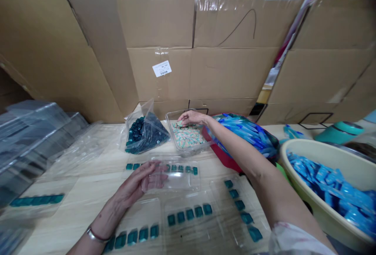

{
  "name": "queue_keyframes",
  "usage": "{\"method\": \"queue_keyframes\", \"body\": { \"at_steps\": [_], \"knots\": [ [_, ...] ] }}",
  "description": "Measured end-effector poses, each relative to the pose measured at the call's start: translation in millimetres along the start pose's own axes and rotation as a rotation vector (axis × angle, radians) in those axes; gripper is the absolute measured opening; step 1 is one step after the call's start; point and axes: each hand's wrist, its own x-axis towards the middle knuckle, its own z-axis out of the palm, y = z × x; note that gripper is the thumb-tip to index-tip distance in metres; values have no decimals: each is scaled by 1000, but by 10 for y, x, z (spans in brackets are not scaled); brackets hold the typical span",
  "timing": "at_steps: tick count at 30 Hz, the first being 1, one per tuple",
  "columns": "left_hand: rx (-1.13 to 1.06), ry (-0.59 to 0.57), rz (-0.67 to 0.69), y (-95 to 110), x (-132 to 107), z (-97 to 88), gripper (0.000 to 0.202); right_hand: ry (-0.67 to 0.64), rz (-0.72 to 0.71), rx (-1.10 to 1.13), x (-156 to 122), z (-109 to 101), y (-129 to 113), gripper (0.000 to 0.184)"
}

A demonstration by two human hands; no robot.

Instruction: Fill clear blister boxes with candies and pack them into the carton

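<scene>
My left hand (141, 182) lies on a clear plastic tray (179, 176) in the middle of the table, fingers stretched under its left edge; a row of small teal blocks (176, 168) lines the tray's far side. My right hand (190, 118) reaches forward into a clear box of small pale green and pink pieces (188, 134), its fingers pinched together over them. What the fingers hold is too small to make out.
A plastic bag of dark teal blocks (145, 131) lies left of the box. More clear trays with teal rows (189, 212) lie near me. A cream basin of blue packets (326, 176) stands right, a red bowl of blue packets (246, 131) behind my arm. Cardboard walls (229, 67) ring the table.
</scene>
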Motion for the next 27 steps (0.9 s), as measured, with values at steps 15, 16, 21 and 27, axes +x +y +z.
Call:
{"method": "queue_keyframes", "body": {
  "at_steps": [15, 16, 21, 27],
  "knots": [
    [-11, -33, 20, -9, -3, -12, 25, 139, 28, -379, -155, 252, 145, 20],
    [-17, -40, 30, -14, 5, -23, 26, 154, 31, -277, -220, 234, 92, 20],
    [-82, -93, 38, -25, 27, -42, 33, 158, -11, 353, -627, 331, -263, 32],
    [-84, -153, 113, 19, -74, 56, 29, 75, -51, 391, -1089, 942, -750, 33]
  ]
}}
